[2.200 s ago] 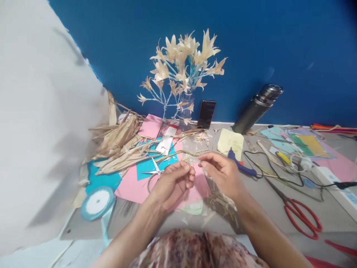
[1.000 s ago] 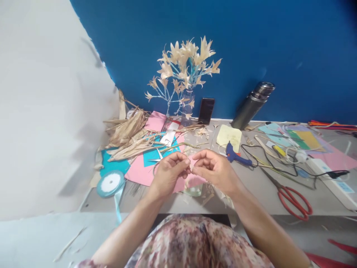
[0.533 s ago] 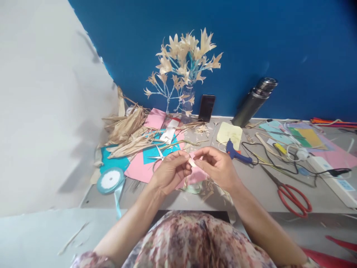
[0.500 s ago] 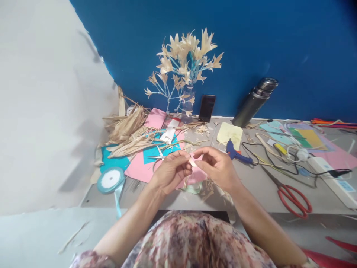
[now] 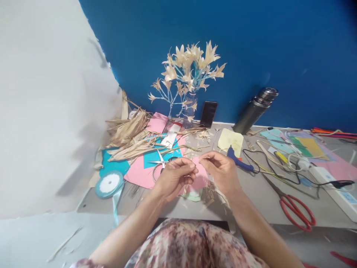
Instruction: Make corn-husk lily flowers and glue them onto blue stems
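Note:
Over the pink paper (image 5: 139,173), my left hand (image 5: 178,175) is closed, its thumb and forefinger pinched together. Whatever is in that pinch is too small to make out. A small gap to the right, my right hand (image 5: 221,171) also has thumb and forefinger together, and I cannot make out anything between them. Small scissors (image 5: 160,160) with spread blades lie just behind my left hand on blue paper (image 5: 150,160). The blue glue gun (image 5: 237,160) lies beyond my right hand. Pale scraps (image 5: 213,195) are scattered below the hands.
Dried husks (image 5: 131,134) and a ribbon spool (image 5: 109,184) are on the left. Pale handmade flowers (image 5: 192,61) stand in a clear bottle (image 5: 190,108) by a phone (image 5: 208,114). A dark flask (image 5: 255,111) leans on the wall. Red-handled scissors (image 5: 297,212) and a power strip (image 5: 334,190) lie right.
My hands have drawn slightly apart. The pale strip seen between my fingertips earlier no longer shows. The whole view has shifted, with things on the table sitting lower in the picture.

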